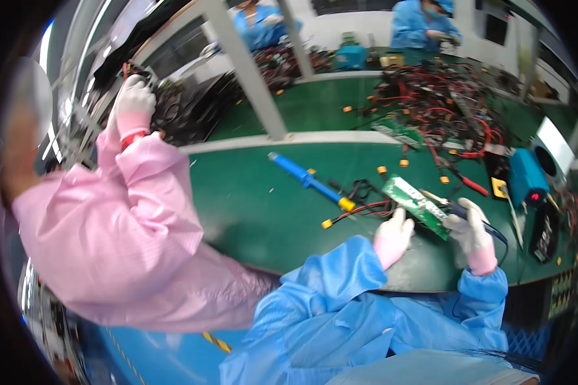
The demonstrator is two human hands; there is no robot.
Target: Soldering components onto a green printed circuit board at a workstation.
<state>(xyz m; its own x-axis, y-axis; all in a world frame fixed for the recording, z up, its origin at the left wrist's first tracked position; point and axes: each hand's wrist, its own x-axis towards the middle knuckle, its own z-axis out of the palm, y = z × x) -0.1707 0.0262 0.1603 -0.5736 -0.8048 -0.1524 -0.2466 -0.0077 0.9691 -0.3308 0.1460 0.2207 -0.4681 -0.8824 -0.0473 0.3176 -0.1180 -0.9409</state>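
Both my hands wear white gloves below blue sleeves. A long green circuit board [401, 187] lies at a slant in front of me, with white patches along its face. My left hand [395, 236] grips its near edge, beside red and black wires [365, 208] with a yellow connector. In my right hand [474, 234] is a soldering iron [456, 208], its tip pointing left over the board and its dark cable looping down to the right. To the left of the board lies a blue desoldering pump [308, 179] with a yellow end.
A pink-sleeved co-worker [109, 224] stands close on my left. Red-handled pliers [474, 186], a teal box-shaped device [526, 178] and a dark holder [544, 234] are on the right. Beyond a white frame rail [340, 137] lies a wire heap [449, 106]; two blue-gowned people sit farther back.
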